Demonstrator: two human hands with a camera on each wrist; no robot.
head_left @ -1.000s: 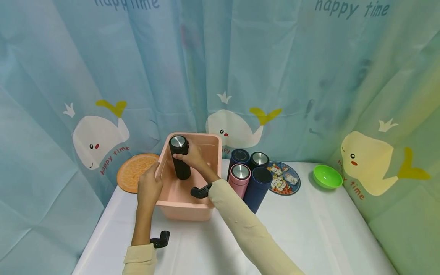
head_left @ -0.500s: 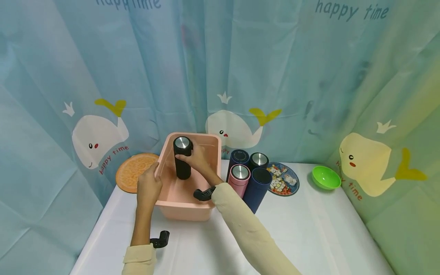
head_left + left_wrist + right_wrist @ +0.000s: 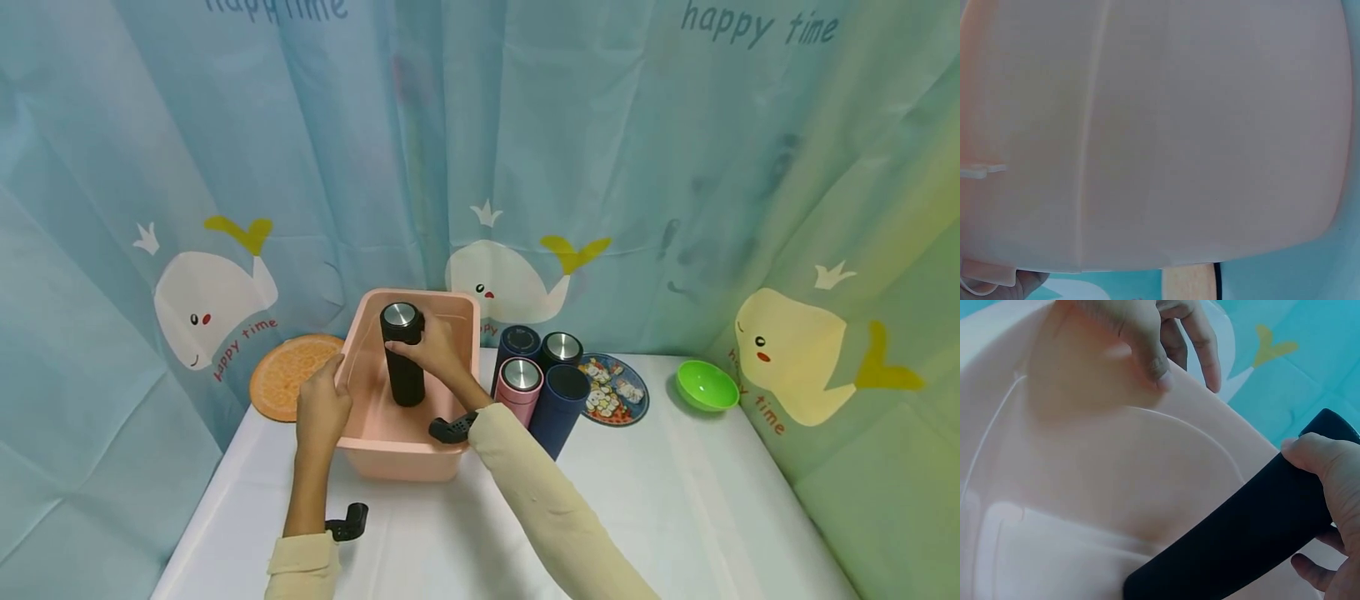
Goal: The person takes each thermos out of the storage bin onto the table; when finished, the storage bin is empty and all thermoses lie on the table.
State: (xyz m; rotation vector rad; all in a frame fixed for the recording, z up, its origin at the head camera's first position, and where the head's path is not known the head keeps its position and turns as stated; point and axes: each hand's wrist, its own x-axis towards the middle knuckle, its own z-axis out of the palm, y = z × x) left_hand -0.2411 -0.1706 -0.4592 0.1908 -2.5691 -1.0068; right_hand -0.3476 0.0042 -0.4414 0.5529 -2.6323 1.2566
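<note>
A black thermos flask (image 3: 407, 375) with a silver lid top stands nearly upright inside the pink plastic tub (image 3: 399, 463). My right hand (image 3: 433, 343) grips it near the top, thumb on the near side. In the right wrist view the flask (image 3: 1229, 534) slants across the tub, its upper end in my right hand (image 3: 1338, 481). My left hand (image 3: 322, 407) holds the tub's left rim; the right wrist view shows that hand (image 3: 1141, 337) with its thumb inside the rim and fingers outside. The tub's outer wall (image 3: 1166, 137) fills most of the left wrist view.
Right of the tub stand several flasks: a pink one (image 3: 520, 390), a dark blue one (image 3: 558, 410), and two dark ones behind. A patterned round plate (image 3: 626, 400) and a green bowl (image 3: 707, 386) lie farther right. An orange round mat (image 3: 281, 379) lies left.
Inside the tub, my right hand has shifted the black flask a little to the right and toward me. My left hand has stayed on the rim.
</note>
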